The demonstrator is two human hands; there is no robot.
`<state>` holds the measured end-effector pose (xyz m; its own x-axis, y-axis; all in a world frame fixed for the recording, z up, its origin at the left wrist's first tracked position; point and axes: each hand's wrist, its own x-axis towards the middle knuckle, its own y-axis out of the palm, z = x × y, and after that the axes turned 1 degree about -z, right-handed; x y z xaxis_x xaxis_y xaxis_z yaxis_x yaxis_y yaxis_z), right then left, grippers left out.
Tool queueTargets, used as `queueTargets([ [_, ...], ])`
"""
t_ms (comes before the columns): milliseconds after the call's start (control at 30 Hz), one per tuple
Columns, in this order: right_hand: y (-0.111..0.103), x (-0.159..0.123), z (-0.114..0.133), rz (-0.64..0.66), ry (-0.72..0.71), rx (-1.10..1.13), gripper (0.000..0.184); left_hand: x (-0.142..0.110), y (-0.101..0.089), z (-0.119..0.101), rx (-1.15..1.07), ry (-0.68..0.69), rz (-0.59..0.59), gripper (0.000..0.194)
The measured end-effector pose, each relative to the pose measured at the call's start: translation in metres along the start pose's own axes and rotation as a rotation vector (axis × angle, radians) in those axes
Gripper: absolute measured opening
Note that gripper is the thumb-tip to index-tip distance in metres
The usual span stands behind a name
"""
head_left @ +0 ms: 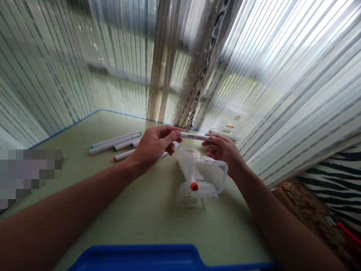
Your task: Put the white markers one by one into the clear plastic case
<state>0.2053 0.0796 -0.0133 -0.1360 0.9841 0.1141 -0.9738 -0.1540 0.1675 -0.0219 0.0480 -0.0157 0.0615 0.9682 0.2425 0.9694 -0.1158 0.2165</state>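
A white marker [195,136] is stretched level between both hands, above the table. My left hand [156,145] pinches its left end, where a bit of yellow shows. At the other end, the fingers of my right hand [222,147] close on the barrel. Just below lies a clear plastic case [184,165] on its side, its open mouth toward me. Inside that mouth rests a marker with an orange cap end [194,186]. Several white markers [113,144] with coloured ends lie left of and partly behind my left hand.
The pale green table [135,218] has a blue edge and a blue moulded tray [141,258] at the front. Behind my right hand stands another clear container [225,130]. String curtains [121,75] hang along the back. Zebra-striped fabric [332,180] is at right.
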Motion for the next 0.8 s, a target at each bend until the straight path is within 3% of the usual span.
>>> queueTargets([
  [367, 0.001, 0.002, -0.005, 0.01, 0.095, 0.038, 0.015, -0.011, 0.008, -0.008, 0.136, 0.173, -0.011, 0.028],
  [800, 0.003, -0.001, -0.01, 0.048, 0.19, 0.084, 0.016, -0.022, 0.016, -0.013, 0.119, 0.211, 0.04, 0.027],
])
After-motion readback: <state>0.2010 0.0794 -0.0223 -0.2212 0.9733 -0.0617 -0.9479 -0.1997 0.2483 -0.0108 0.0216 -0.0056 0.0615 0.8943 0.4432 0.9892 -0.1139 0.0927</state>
